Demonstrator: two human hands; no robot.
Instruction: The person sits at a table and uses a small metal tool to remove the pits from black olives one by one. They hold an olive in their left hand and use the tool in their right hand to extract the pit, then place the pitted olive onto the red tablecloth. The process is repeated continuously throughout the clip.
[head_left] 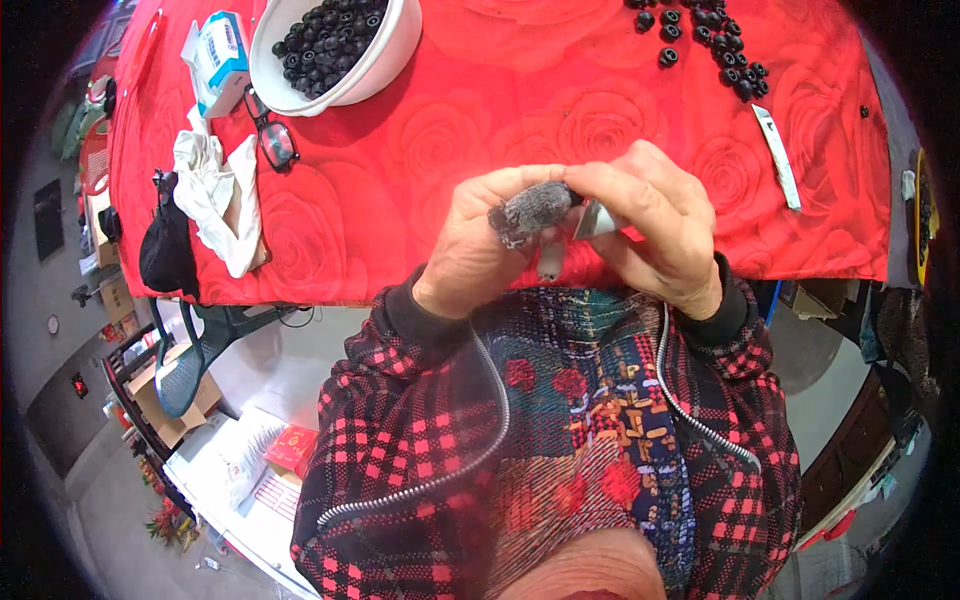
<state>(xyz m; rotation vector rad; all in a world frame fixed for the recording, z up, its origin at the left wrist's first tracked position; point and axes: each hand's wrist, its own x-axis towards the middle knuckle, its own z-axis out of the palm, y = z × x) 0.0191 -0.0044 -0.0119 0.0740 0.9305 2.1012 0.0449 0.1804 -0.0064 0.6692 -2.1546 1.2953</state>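
While left fingers (508,182) hold a black piece (575,196) at their tips, right fingers (628,196) grip a pale blade (597,219).

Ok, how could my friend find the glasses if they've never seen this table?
Start with the red rose-patterned tablecloth and find the white bowl full of small black pieces. Just below its left side in the picture, beside the crumpled white cloth, are the glasses. Unlike the cloth, they have a dark frame and see-through lenses.
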